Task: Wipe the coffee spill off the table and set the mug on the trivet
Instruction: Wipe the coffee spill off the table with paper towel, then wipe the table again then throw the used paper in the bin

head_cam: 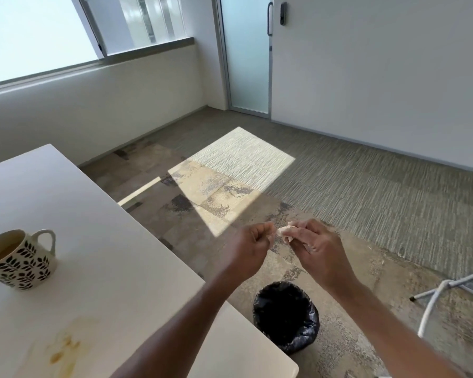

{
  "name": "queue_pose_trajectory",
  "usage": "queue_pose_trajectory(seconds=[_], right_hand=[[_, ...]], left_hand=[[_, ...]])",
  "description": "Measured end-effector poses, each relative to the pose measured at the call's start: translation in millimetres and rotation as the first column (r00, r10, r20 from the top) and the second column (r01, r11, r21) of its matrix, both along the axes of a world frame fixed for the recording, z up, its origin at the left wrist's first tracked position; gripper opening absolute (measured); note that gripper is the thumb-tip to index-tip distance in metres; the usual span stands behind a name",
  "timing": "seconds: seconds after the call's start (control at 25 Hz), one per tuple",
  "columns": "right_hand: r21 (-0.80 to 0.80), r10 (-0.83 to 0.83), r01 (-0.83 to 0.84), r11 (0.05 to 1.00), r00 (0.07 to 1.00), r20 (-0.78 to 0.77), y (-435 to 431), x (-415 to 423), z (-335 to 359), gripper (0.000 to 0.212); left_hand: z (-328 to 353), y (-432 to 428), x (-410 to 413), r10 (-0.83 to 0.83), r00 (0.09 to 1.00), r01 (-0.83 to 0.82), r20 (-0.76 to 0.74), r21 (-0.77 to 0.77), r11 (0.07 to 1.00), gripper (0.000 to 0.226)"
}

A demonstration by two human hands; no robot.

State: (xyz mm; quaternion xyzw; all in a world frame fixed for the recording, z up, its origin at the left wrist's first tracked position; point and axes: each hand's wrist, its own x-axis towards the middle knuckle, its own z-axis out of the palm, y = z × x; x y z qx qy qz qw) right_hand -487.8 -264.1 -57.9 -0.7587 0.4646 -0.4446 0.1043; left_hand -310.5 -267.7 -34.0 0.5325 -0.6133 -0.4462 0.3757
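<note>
A cream mug [17,259] with a black leaf pattern stands on the white table [99,219] at the left, with coffee inside. A brown coffee smear [63,350] streaks the table near its front edge. My right hand [316,246] holds a small crumpled tissue [287,231] out over the floor, beyond the table's right edge. My left hand [247,251] is beside it with its fingers curled, pinching at the tissue's left end. No trivet is in view.
A bin with a black liner [286,316] stands on the floor below my hands, close to the table's corner. A white chair's legs [445,293] show at the right edge. Carpet, a wall and a frosted glass door [246,53] lie beyond.
</note>
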Motion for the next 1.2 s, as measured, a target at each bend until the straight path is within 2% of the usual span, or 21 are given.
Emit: queue_pose_trajectory(seconds=[0.08, 0.16, 0.24, 0.36, 0.52, 0.6, 0.76, 0.96, 1.2], right_hand=[[-0.051, -0.090, 0.085, 0.995, 0.989, -0.116, -4, -7, -40, 0.030], [0.125, -0.097, 0.130, 0.984, 0.966, -0.239, -4, -13, -82, 0.045], [0.313, -0.086, 0.206, 0.927, 0.931, -0.356, 4, -18, -122, 0.059], [0.343, -0.234, 0.323, 0.882, 0.932, -0.276, 14, -18, -145, 0.056], [0.299, -0.399, 0.396, 0.868, 0.915, -0.055, 4, 0, -107, 0.039], [0.228, -0.356, 0.344, 0.911, 0.935, 0.012, -4, 21, -71, 0.034], [0.113, -0.107, 0.111, 0.987, 0.993, -0.040, -3, 79, -15, 0.028], [0.092, 0.124, -0.109, 0.990, 0.977, -0.172, 15, 154, 8, 0.031], [0.107, 0.245, -0.228, 0.968, 0.949, -0.198, 39, 216, 16, 0.030]], left_hand=[[-10, 1, 3, 0.062, 0.978, -0.054, 0.197, -0.047, 0.997, 0.031], [-14, 4, 9, 0.102, 0.958, -0.077, 0.269, -0.101, 0.992, 0.034], [-19, 8, 14, 0.099, 0.949, -0.063, 0.300, -0.128, 0.990, 0.035], [-22, 15, 26, 0.097, 0.945, -0.063, 0.313, -0.119, 0.991, 0.037], [-21, 24, 39, 0.132, 0.946, -0.104, 0.296, -0.107, 0.989, 0.040], [-16, 28, 48, 0.147, 0.941, -0.117, 0.305, -0.115, 0.987, 0.043], [-1, 48, 77, 0.227, 0.899, -0.153, 0.375, -0.217, 0.964, 0.045], [11, 77, 126, 0.384, 0.781, -0.236, 0.493, -0.336, 0.912, 0.045], [17, 115, 176, 0.469, 0.682, -0.308, 0.562, -0.361, 0.880, 0.047]])
